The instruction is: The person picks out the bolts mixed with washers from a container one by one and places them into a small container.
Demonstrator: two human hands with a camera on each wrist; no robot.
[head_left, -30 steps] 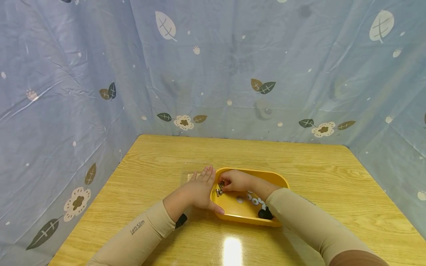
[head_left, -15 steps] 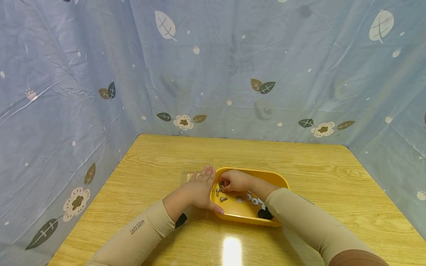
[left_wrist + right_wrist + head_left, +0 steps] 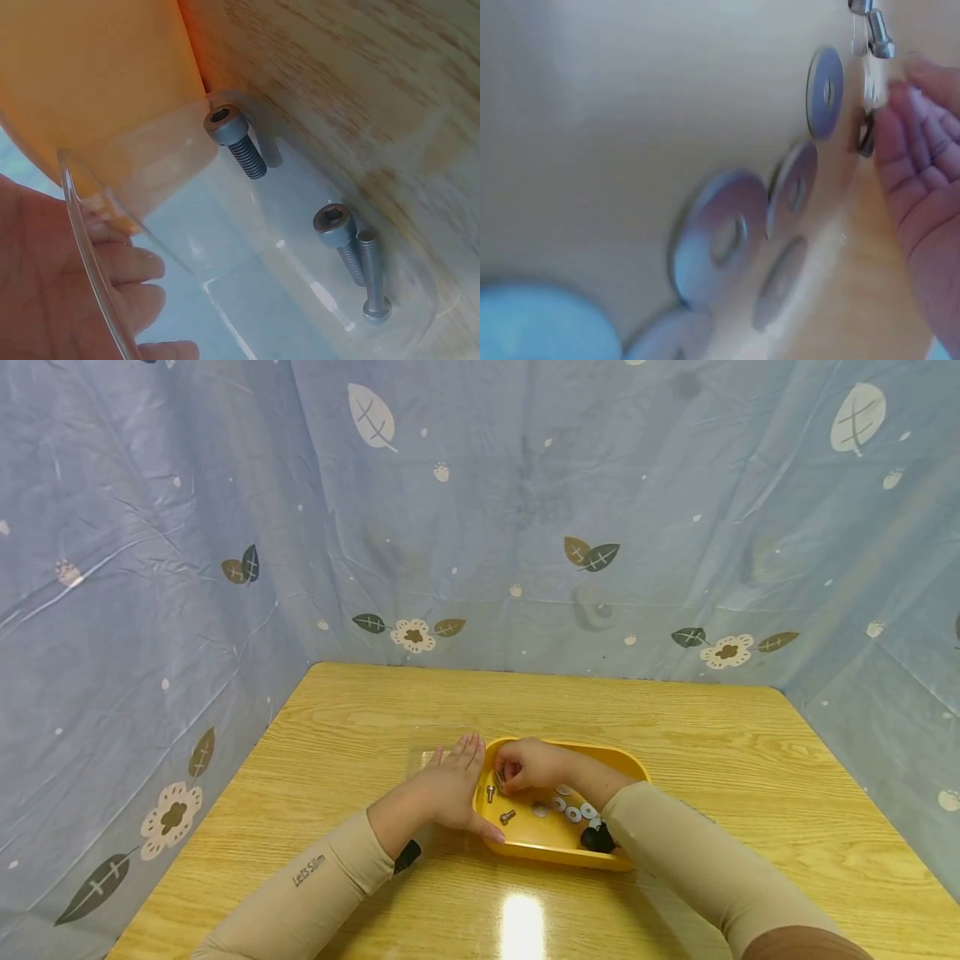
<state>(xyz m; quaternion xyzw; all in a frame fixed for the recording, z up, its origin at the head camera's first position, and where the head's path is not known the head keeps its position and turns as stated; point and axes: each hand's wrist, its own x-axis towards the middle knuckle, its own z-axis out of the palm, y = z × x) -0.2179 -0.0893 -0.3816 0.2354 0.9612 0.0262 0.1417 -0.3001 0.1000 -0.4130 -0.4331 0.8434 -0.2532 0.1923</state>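
Note:
My left hand [image 3: 450, 789] lies spread along the left end of a yellow tray [image 3: 633, 760], thumb at its front rim. In the left wrist view its fingers [image 3: 135, 262] show beside the wall of a clear plastic box [image 3: 97, 270]. Three metal screws, one a socket head screw [image 3: 225, 127], lie in that box. Inside the tray, my right hand [image 3: 536, 764] reaches to the left end, fingers bent, fingertips right at a small screw [image 3: 866, 133] and the thumb apart from it. Two more screws, one a loose socket screw [image 3: 507, 817], lie near it.
Several flat washers [image 3: 573, 814] lie in the tray's middle and right. A black knob-like object [image 3: 596, 837] sits at its front right. Another black object [image 3: 407, 857] shows by my left wrist on the wooden table [image 3: 360, 710]. A patterned curtain [image 3: 487, 527] surrounds the table.
One screw has come away from the pair by my right fingers and slid toward the front of the tray. My right hand has shifted slightly; my left hand stays in place.

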